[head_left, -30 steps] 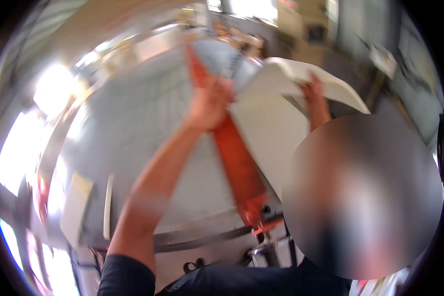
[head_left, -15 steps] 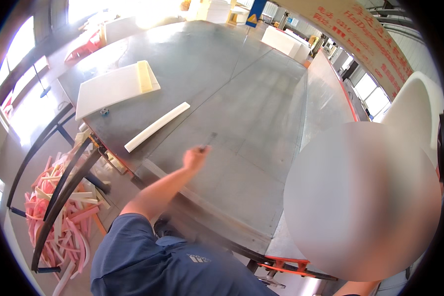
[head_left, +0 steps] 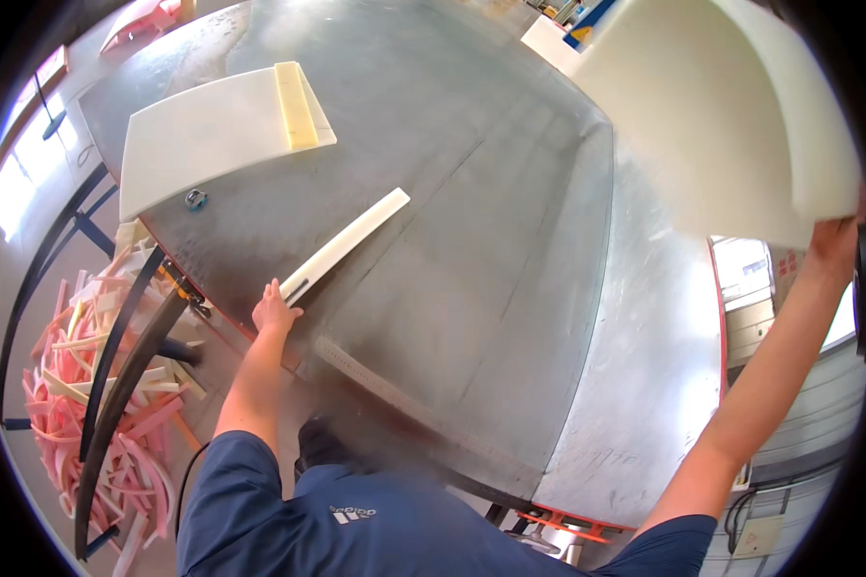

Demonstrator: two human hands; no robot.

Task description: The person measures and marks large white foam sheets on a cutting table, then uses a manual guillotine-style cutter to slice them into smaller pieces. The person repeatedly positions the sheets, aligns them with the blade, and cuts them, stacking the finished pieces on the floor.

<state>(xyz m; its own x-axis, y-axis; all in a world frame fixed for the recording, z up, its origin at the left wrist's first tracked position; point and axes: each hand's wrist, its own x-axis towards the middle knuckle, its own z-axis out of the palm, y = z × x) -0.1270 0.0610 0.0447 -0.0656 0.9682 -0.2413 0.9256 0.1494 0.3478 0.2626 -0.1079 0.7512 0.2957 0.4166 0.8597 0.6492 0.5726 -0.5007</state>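
The left hand (head_left: 275, 312) touched the long white foam-like strip (head_left: 351, 233) on the grey metal surface (head_left: 452, 240), grip indeterminable, while the right hand (head_left: 834, 238) pinched aloft the large curved white foam-like sheet (head_left: 693, 125), whose bend seemingly warranted steady, light support.

bright light, glare on grey tabletop (head_left: 452, 240), fisheye-bent edges, black corners

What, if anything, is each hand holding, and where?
Right hand: large white sheet, by its lower right edge. Left hand: at the near end of the white strip; whether it grips cannot be told.
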